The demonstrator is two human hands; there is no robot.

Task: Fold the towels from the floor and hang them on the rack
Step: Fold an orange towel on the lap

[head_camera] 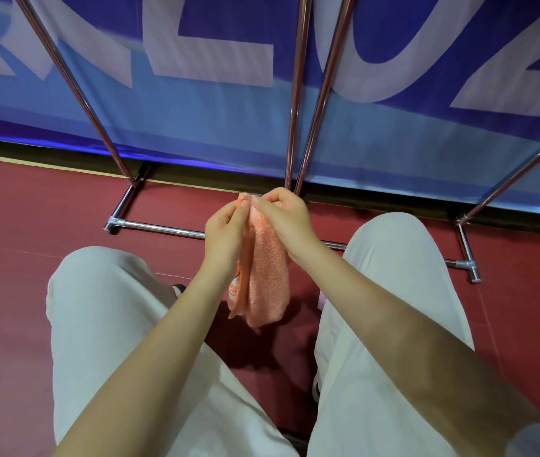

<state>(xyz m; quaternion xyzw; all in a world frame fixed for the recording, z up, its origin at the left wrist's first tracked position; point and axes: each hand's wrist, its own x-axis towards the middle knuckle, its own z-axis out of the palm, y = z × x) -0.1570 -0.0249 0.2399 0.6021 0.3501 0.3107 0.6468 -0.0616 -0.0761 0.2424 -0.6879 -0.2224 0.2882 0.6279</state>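
Towel (pixel 263 275) hangs between left hand (pixel 225 237) and right hand (pixel 286 219), both pinching top edge.

The towel (pixel 267 275) is orange-pink cloth with a rough, looped, nubbly pile and a matt look; a smoother printed band shows along its left fold. The rack (pixel 298 94) is polished metal tubing, glossy and mirror-like, with shiny metal joints at its feet. The floor (pixel 31 225) is dark red, smooth and nearly matt, with a faint sheen. The banner (pixel 215 127) behind is blue and white sheet with a fine woven texture. The trousers (pixel 103 324) are pale, soft, matt cloth
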